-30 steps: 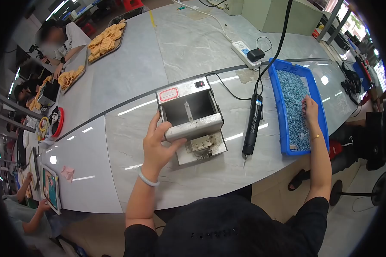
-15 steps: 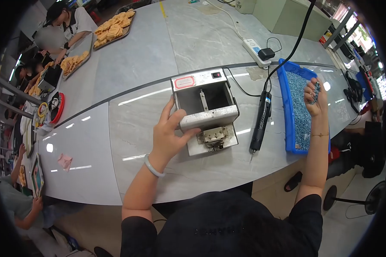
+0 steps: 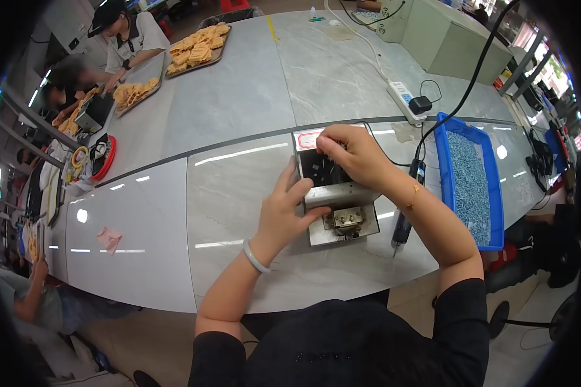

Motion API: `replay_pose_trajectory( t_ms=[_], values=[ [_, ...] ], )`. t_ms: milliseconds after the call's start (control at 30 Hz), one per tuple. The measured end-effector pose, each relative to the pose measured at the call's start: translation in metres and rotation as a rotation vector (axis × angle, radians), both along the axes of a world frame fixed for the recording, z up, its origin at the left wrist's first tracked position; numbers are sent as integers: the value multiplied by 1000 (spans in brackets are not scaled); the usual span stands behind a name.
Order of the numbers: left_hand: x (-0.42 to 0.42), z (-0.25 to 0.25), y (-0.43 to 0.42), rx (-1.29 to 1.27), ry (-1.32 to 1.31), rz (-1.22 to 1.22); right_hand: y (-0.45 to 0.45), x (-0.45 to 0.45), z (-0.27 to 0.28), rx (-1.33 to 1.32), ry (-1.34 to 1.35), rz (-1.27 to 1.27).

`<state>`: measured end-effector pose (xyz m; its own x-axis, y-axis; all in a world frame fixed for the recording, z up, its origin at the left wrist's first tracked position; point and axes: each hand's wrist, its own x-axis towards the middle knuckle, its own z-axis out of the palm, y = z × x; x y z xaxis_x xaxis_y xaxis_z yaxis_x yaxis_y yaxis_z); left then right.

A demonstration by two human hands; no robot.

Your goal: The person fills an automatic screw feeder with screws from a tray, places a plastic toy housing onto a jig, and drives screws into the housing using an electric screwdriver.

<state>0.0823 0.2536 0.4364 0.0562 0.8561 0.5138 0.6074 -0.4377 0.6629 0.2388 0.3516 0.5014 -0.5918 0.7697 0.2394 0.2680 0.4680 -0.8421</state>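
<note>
A metal screw feeder point(image 3: 339, 194) with an open hopper stands on the table before me. My left hand point(image 3: 279, 216) grips its left side, thumb across the front. Over the hopper, my right hand point(image 3: 355, 155) is curled with fingers pointing down; its palm is hidden. Small pieces show inside the hopper beneath it. To the right, a blue tray point(image 3: 441, 155) holds many small bluish screws point(image 3: 466, 184). An electric screwdriver point(image 3: 401, 227) lies between feeder and tray, partly covered by my right forearm.
A power strip point(image 3: 401, 98) with a black adapter sits behind the feeder, and a black cable point(image 3: 474, 87) hangs to the screwdriver. At far left are trays of orange parts point(image 3: 199, 48) and a co-worker point(image 3: 132, 39). A pink scrap point(image 3: 109, 239) lies on the left.
My right hand has moved left from above the blue tray to over the feeder's hopper, carrying a fistful of screws. My left hand stays on the feeder. The view has shifted slightly.
</note>
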Motion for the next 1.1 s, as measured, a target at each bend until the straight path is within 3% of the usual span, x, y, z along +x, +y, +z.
replay_pose_trajectory(
  t_ms=[133,233,400,533,767,867,967,1100],
  values=[
    [-2,0,-1,0,15,-16,-8,-3,-6,451,-274,48],
    [-2,2,-1,-1,17,-27,-9,-4,-9,641,-260,55],
    [-2,0,0,27,62,2,-6,-5,-4,572,-163,32],
    [-2,0,0,53,64,16,-2,-4,3,500,-314,72],
    [-2,-2,0,7,55,1,0,0,3,726,-221,214],
    [1,3,-2,-65,15,3,-3,-2,-5,650,-123,134],
    [1,-4,-1,-72,-15,15,-5,1,-1,566,-304,105],
    [6,-2,1,19,19,-1,-6,8,5,560,-260,170]
  ],
)
